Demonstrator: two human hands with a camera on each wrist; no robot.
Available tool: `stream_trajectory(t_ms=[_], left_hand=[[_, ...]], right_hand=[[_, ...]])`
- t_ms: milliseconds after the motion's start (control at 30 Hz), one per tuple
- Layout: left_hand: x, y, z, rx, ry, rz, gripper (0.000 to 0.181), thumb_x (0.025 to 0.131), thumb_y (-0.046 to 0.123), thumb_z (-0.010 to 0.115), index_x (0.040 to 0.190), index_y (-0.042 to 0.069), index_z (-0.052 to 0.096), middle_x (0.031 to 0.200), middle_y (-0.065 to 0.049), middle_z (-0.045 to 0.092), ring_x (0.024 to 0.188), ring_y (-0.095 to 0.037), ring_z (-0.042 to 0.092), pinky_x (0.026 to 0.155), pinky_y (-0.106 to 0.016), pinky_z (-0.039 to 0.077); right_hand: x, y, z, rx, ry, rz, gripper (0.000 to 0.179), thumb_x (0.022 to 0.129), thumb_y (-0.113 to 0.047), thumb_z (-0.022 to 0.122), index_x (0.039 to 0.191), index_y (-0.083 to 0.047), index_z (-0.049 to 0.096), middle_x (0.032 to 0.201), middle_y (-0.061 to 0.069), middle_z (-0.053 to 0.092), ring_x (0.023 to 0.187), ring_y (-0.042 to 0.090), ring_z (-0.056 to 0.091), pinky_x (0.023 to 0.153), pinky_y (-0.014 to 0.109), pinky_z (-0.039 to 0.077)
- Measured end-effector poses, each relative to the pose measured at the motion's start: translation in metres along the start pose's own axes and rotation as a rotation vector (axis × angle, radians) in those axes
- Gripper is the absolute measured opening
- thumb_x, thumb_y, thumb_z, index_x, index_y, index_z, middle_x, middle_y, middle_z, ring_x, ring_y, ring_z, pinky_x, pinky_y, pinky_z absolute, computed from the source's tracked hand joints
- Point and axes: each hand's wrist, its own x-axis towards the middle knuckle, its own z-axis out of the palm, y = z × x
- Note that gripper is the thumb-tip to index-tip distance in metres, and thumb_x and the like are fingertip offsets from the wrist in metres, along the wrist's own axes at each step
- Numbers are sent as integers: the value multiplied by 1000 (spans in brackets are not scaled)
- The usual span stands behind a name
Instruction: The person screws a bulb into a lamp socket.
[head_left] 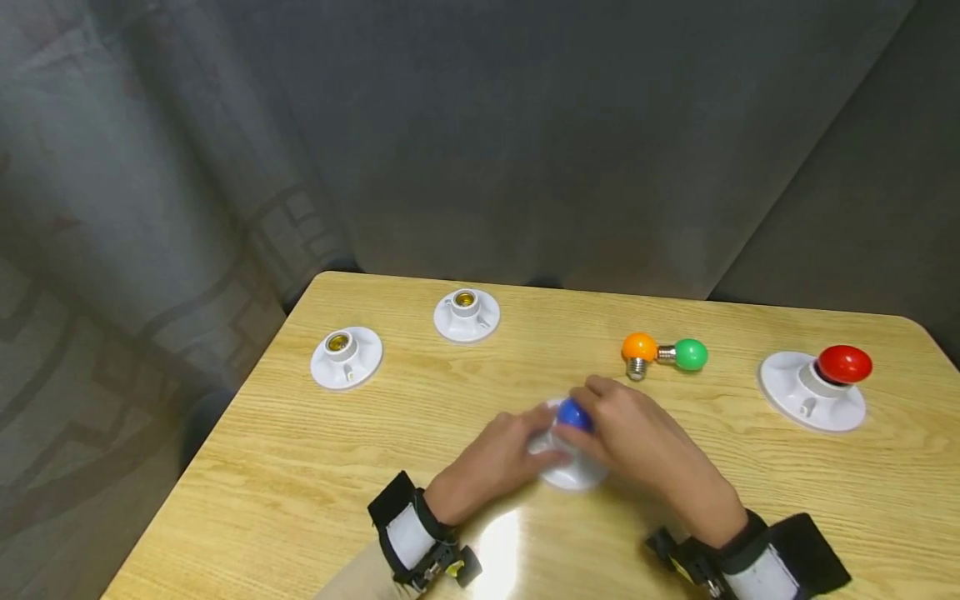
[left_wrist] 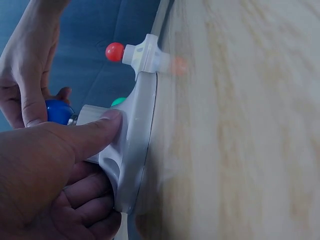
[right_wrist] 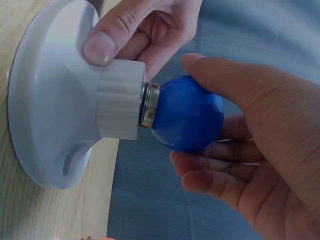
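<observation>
On this counter (head_left: 262,467), the left hand (head_left: 508,454) grips a white socket (right_wrist: 55,100), the right hand (head_left: 641,429) its blue bulb (right_wrist: 190,115), a red bulb (head_left: 845,365) at three o'clock.

Bulbs (right_wrist: 187,117), four: one in the right grip (head_left: 630,425), three beyond it. Sockets (right_wrist: 55,100), four: one at the left grip (head_left: 498,454), two left of it, one right. Grips, two; wrist straps (head_left: 410,536), two; desk (head_left: 285,467), one.
</observation>
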Motion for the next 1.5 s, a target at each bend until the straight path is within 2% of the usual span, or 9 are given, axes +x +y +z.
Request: stream_trajectory(t_ms=[167,267,400,467,567,733,867,1133,1500], left_hand=[[0,0,0,-1,1,-5,51,91,37,66,137,20,54,112,-6,72,77,0,67,67,-10,51],[0,0,-1,2,-1,-11,52,90,38,66,137,20,53,111,-7,73,77,-1,67,66,-10,51],[0,0,-1,7,-7,-12,55,91,39,65,141,21,49,113,-7,72,79,-2,68,67,-10,51],[0,0,-1,15,-3,-5,55,91,39,65,141,21,49,113,-6,72,81,-3,68,68,-10,51],[0,-1,-1,15,4,8,53,90,36,67,139,20,52,114,-5,72,86,-5,69,71,-11,51],[-1,-1,-1,20,7,21,52,89,35,68,137,21,53,113,-2,72,88,-5,68,74,-11,51],[-1,-1,-1,15,2,12,53,89,35,68,138,22,52,116,-2,71,91,-5,68,76,-12,51],[-1,0,-1,16,6,19,52,89,35,68,137,23,53,117,-1,71,92,-5,68,77,-13,52],[-1,0,-1,21,10,13,52,89,36,69,137,22,53,112,-1,72,86,-3,67,72,-11,50]], right_hand=[[1,-4,-1,-20,-14,37,32,83,-36,75,85,-6,65,73,-2,53,60,4,44,52,16,42],[0,-6,-5,-31,-49,51,35,83,-38,75,91,-5,67,77,0,58,63,6,49,54,18,46],[-2,-5,-12,27,-100,66,49,82,-36,76,114,0,68,107,13,69,88,22,68,73,34,60],[-3,-2,-16,88,-116,60,53,83,-32,76,124,-1,64,124,17,65,105,31,67,84,42,58],[-3,3,-20,184,-134,23,48,85,-21,75,128,-4,62,134,16,60,116,33,62,92,44,54],[-3,10,-22,269,-167,-56,41,85,-3,70,125,-4,64,131,13,63,118,31,62,95,44,52],[-3,12,-19,281,-183,-70,40,84,3,68,124,-4,65,126,11,67,116,29,64,95,44,52],[-4,9,-19,252,-168,-59,39,83,3,69,121,-5,67,123,8,68,113,28,66,92,41,55],[-4,7,-18,242,-130,-61,34,82,2,71,115,-9,69,114,0,70,103,17,68,87,34,57]])
